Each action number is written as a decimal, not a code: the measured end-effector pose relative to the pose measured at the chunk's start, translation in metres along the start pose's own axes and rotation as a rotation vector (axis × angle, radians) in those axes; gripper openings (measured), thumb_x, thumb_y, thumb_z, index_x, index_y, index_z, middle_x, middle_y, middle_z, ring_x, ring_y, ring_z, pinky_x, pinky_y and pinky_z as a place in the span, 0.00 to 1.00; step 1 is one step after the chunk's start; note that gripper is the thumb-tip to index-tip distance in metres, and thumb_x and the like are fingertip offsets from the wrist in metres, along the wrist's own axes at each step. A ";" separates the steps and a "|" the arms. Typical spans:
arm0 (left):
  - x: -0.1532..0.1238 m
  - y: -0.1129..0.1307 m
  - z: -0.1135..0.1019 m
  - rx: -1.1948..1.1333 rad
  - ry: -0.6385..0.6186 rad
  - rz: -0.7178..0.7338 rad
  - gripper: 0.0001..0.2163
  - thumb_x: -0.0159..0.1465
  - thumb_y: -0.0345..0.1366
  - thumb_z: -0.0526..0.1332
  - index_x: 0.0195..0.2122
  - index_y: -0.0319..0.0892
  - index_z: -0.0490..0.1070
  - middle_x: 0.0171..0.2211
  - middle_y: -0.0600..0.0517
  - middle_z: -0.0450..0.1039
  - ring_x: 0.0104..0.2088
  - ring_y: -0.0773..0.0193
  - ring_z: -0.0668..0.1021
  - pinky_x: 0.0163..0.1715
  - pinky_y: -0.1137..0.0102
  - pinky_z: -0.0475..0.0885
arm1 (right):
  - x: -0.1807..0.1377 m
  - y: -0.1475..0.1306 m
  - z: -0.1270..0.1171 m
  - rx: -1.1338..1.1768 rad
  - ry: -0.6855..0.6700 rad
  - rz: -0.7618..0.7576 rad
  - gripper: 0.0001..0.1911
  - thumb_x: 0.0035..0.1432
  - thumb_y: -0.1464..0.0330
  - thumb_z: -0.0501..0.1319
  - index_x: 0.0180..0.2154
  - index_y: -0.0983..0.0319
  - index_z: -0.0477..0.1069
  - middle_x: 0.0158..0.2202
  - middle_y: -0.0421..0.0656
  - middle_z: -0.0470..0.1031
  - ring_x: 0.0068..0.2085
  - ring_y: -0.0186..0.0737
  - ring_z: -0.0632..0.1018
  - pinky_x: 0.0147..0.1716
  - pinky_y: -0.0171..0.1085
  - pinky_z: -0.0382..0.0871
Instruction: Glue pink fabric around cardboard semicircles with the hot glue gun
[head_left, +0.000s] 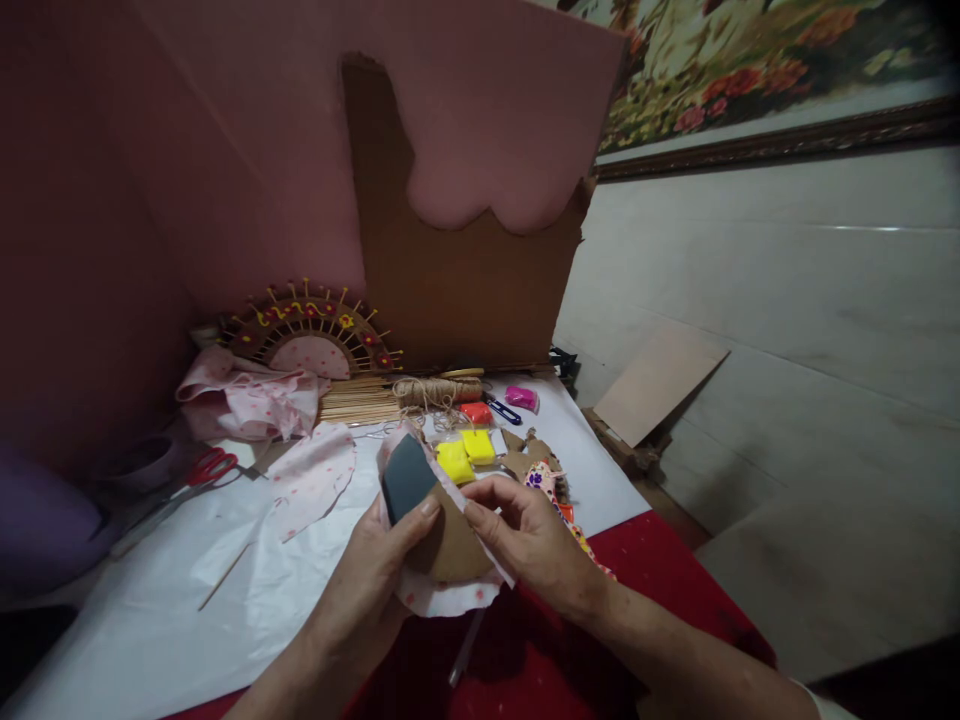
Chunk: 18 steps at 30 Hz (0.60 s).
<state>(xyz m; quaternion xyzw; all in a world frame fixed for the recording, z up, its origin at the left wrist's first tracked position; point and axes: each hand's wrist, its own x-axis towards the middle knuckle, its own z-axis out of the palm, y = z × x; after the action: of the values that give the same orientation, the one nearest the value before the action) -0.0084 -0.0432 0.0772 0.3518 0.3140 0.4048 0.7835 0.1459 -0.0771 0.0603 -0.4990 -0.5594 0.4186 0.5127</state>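
Between my hands is a cardboard piece (454, 540) with a dark grey-blue patch (405, 478) on its upper left. Pink dotted fabric (450, 597) lies behind it and shows around its edges. My left hand (382, 565) grips the piece from the left, thumb on its face and fingers hidden behind. At the right edge, my right hand (525, 540) pinches the fabric's border between thumb and forefinger. A thin translucent stick (466, 650) shows just below the piece. Just beyond my hands lie yellow clay packs (454, 462).
A decorated half-round fan (307, 335) stands at the back left beside crumpled dotted fabric (247, 395). Red-handled scissors (212, 466), a cut fabric piece (313, 478) and a thin stick (223, 578) lie left. Twine (439, 391), a blue cutter (504, 411) and a pink pack (522, 399) lie behind.
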 end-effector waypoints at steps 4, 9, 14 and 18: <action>0.000 0.001 0.002 -0.002 0.023 0.005 0.22 0.57 0.33 0.65 0.52 0.38 0.66 0.34 0.45 0.79 0.31 0.57 0.80 0.27 0.70 0.74 | -0.001 0.001 0.000 0.014 0.004 0.022 0.13 0.61 0.62 0.58 0.41 0.63 0.73 0.39 0.45 0.75 0.39 0.40 0.75 0.37 0.38 0.69; 0.001 0.002 0.003 0.004 0.043 0.015 0.22 0.55 0.33 0.66 0.51 0.38 0.66 0.34 0.45 0.79 0.31 0.56 0.80 0.28 0.69 0.74 | -0.002 -0.002 0.002 -0.015 0.008 0.032 0.11 0.60 0.63 0.59 0.40 0.63 0.73 0.37 0.45 0.75 0.36 0.39 0.74 0.35 0.37 0.69; 0.002 0.000 0.001 0.031 0.042 0.023 0.20 0.56 0.34 0.65 0.49 0.37 0.66 0.33 0.44 0.78 0.29 0.57 0.79 0.26 0.69 0.74 | -0.004 -0.001 0.004 -0.026 0.016 0.036 0.12 0.57 0.62 0.61 0.40 0.63 0.73 0.36 0.44 0.74 0.36 0.39 0.74 0.33 0.36 0.70; 0.002 0.000 0.002 0.055 0.059 0.017 0.20 0.56 0.34 0.65 0.49 0.36 0.66 0.34 0.43 0.79 0.26 0.59 0.79 0.25 0.69 0.73 | -0.003 0.000 -0.001 0.100 -0.023 0.090 0.20 0.55 0.56 0.63 0.43 0.63 0.72 0.38 0.46 0.75 0.39 0.41 0.76 0.35 0.38 0.71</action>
<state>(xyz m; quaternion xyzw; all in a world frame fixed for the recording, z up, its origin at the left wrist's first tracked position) -0.0060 -0.0419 0.0774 0.3636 0.3449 0.4127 0.7606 0.1471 -0.0805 0.0603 -0.4927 -0.5205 0.4744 0.5112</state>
